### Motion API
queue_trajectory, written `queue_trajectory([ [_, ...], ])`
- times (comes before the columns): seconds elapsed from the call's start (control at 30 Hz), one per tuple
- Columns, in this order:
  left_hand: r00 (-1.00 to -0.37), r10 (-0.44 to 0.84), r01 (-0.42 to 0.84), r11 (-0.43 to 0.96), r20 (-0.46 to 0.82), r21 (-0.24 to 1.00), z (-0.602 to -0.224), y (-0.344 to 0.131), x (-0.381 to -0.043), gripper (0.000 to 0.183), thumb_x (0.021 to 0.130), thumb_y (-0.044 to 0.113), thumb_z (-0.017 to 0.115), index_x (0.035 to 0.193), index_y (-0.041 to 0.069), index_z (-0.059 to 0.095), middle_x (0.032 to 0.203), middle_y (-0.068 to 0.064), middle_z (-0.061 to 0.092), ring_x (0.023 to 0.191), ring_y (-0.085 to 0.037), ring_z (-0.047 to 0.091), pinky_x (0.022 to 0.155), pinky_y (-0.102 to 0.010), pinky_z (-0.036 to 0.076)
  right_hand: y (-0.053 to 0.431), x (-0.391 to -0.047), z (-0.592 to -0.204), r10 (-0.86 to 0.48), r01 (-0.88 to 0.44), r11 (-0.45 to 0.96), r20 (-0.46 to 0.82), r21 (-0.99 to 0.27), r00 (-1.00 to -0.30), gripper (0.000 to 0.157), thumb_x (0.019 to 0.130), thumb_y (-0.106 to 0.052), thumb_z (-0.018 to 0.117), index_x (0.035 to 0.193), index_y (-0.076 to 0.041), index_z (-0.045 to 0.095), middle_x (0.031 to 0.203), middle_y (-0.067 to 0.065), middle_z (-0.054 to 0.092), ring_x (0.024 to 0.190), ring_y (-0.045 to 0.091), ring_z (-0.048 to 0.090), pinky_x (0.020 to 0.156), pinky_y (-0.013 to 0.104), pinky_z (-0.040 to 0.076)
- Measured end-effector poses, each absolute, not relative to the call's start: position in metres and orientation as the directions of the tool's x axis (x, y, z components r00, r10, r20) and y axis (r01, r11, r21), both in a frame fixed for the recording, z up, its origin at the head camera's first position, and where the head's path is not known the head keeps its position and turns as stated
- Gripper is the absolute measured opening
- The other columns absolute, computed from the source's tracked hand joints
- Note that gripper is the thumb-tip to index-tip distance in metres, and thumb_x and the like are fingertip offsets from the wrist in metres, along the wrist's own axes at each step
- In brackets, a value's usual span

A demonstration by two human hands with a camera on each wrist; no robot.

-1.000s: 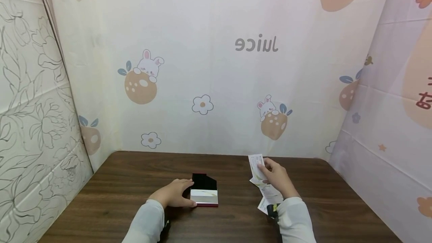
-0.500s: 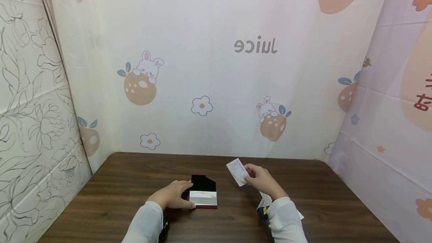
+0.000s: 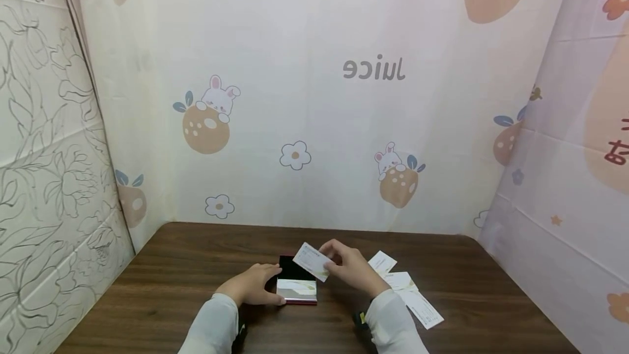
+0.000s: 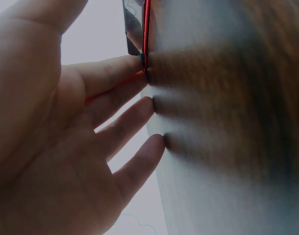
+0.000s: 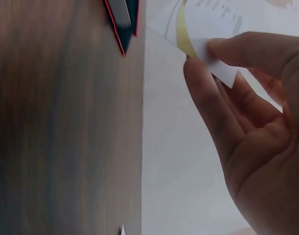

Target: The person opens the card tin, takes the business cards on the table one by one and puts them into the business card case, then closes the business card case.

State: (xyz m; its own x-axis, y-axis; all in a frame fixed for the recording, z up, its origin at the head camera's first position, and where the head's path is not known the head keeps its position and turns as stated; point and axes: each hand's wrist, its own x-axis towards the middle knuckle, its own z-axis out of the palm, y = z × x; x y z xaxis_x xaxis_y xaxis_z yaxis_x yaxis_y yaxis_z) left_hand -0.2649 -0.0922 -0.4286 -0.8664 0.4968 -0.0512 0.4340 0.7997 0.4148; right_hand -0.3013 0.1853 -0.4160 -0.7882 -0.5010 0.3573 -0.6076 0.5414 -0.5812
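Observation:
An open business card holder with black lining, red edges and a stack of cards in it lies on the table in the head view. My left hand holds its left side, thumb by the front corner and forefinger by the lid. In the left wrist view, fingertips rest on the tabletop beside the red edge of the holder. My right hand pinches a white business card between thumb and fingers, tilted above the lid. The right wrist view shows the pinched card with a yellow-green band.
Several loose business cards lie overlapping on the brown wooden table, right of my right forearm. A printed curtain hangs behind the table, with more cloth at both sides.
My right hand has lifted the business card off the loose cards and carried it left to above the holder's lid. My left hand has stayed at the holder.

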Motion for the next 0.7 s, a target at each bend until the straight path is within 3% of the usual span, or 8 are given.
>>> queue_trajectory([
  [0.37, -0.875, 0.481, 0.418, 0.808, -0.057, 0.416, -0.426, -0.091, -0.266, 0.080, 0.076, 0.054, 0.068, 0.136, 0.006, 0.047, 0.140, -0.013, 0.046, 0.126, -0.031, 0.036, 0.101, -0.053, 0.037, 0.165, -0.299, -0.418, -0.496, -0.630, 0.554, 0.391, -0.545, -0.775, 0.029, 0.086, -0.003, 0.059, 0.107, -0.022, 0.065, 0.098, -0.002, 0.067, 0.076, 0.006, 0.056, 0.065, 0.028, 0.053],
  [0.7, -0.877, 0.477, 0.416, 0.810, -0.052, 0.412, -0.430, -0.091, -0.267, 0.081, 0.075, 0.055, 0.068, 0.136, 0.006, 0.047, 0.139, -0.012, 0.047, 0.125, -0.030, 0.037, 0.101, -0.053, 0.038, 0.156, -0.301, -0.427, -0.490, -0.609, 0.577, 0.366, -0.545, -0.791, 0.024, 0.086, -0.003, 0.060, 0.103, -0.018, 0.064, 0.093, -0.002, 0.067, 0.076, 0.008, 0.057, 0.067, 0.030, 0.053],
])
